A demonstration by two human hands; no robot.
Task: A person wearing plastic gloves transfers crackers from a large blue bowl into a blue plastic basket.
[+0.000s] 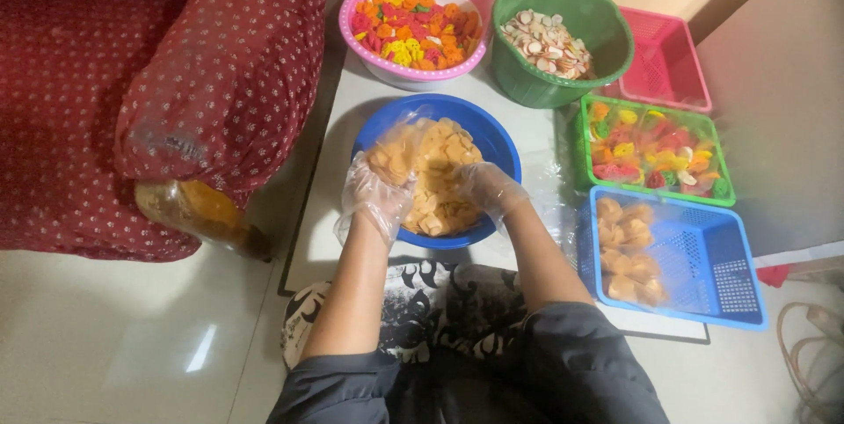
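Op: Dark trousers (527, 371) and a black-and-white patterned cushion (422, 301) sit closest to cam, at the near edge of the pale floor mat (352, 98). I've got both gloved hands in the blue bowl (501, 142), mid-mat.

Obs: Grip state?

Op: Left hand (378, 191) is curled round a clear bag of pale chips (400, 156), holding its mouth up at the bowl's left rim. Right hand (488, 186) is cupped palm-down in the loose chips (440, 195), fingers half closed on a scoop, I'd say.

Obs: Tips?

Op: Imo keep the bag mouth low over the bowl, small scoops, no crushing. Both forearms angle fwd, wrists bent down.

Obs: Surroundings?

Op: Blue basket (721, 274) w/ filled packs at the mat's right edge.
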